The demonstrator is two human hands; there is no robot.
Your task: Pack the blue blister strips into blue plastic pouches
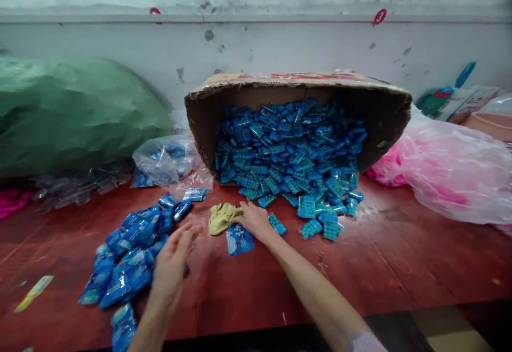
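My right hand (254,220) reaches over the table, its fingers at the right edge of a crumpled yellow-green lump (224,217); what its fingertips hold, if anything, is hidden. Just below it a flat blue packet (240,240) lies on the red table. My left hand (176,248) hovers, blurred, beside a heap of shiny blue packets (138,234), fingers apart and nothing in them. Small blue packs with turquoise beads (290,154) spill out of a cardboard box (298,81) lying on its side.
A big green sack (80,112) stands at the back left, near clear plastic pieces (82,186) and a clear bag (162,160) of blue packets. Pink and white plastic bags (448,165) lie at the right. A yellow strip (35,292) rests front left.
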